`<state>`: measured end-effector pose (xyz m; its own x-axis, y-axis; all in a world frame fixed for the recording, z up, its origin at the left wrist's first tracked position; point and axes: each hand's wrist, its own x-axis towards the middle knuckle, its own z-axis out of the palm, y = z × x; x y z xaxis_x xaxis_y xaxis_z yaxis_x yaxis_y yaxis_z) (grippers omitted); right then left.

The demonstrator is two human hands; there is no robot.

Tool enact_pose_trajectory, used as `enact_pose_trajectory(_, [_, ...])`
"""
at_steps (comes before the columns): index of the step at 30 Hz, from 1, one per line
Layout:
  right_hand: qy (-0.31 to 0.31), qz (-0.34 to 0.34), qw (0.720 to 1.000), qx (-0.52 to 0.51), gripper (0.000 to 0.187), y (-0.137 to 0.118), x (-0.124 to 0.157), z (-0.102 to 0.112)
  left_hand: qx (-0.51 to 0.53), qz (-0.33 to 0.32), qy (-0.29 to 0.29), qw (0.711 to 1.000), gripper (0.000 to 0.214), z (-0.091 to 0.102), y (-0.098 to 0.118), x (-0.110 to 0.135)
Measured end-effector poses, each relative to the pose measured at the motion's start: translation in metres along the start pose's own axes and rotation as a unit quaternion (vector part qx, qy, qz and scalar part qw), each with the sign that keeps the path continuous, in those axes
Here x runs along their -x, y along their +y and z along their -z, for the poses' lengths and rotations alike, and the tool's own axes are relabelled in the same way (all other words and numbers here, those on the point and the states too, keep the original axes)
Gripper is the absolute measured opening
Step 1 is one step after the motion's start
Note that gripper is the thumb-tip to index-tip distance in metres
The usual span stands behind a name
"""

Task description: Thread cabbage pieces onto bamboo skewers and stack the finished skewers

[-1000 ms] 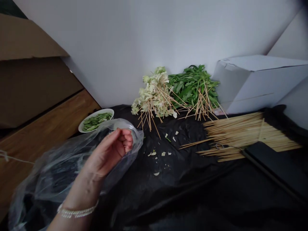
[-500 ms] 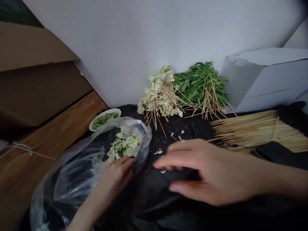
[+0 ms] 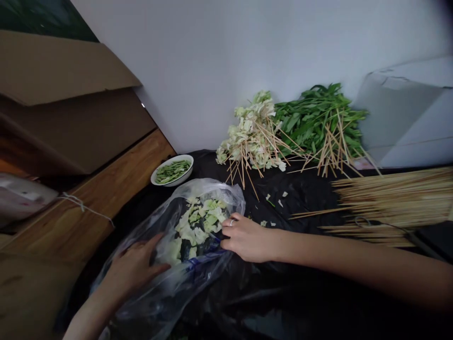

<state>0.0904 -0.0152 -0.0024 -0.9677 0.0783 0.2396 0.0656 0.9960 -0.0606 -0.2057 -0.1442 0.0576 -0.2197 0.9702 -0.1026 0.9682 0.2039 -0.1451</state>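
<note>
Pale-green cabbage leaves (image 3: 201, 219) lie inside the clear bag (image 3: 170, 293), at ten o'clock from my nearer right hand (image 3: 244, 238), whose curled grip I can't tell, and two o'clock from my loosely spread left hand (image 3: 136, 264).

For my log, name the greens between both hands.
The loose pale leaves in the clear plastic bag; greens in the white bowl and skewered heaps lie beyond.

No words, numbers or brand names can be read. Smudged blue-violet marks (image 3: 208, 257), perhaps printing, run across the near side of the clear, crumpled plastic bag (image 3: 170, 293), just below its opening; they are too creased and blurred for any letter to be made out.
</note>
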Motion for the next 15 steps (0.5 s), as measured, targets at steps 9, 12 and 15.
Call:
enact_pose_trajectory(9, [0.024, -0.067, 0.978, -0.194, 0.063, 0.000, -0.011, 0.049, 0.174, -0.013, 0.170, 0.970, 0.042, 0.082, 0.026, -0.033])
enact_pose_trajectory(12, [0.116, -0.124, 0.929, -0.330, 0.086, -0.002, -0.029, 0.079, 0.196, -0.069, 0.250, 0.946, 0.045, 0.118, 0.069, -0.052])
enact_pose_trajectory(15, [0.176, -0.169, 0.901, -0.358, 0.080, 0.002, -0.053, 0.091, 0.230, -0.156, 0.306, 0.911, 0.042, 0.141, 0.112, -0.057])
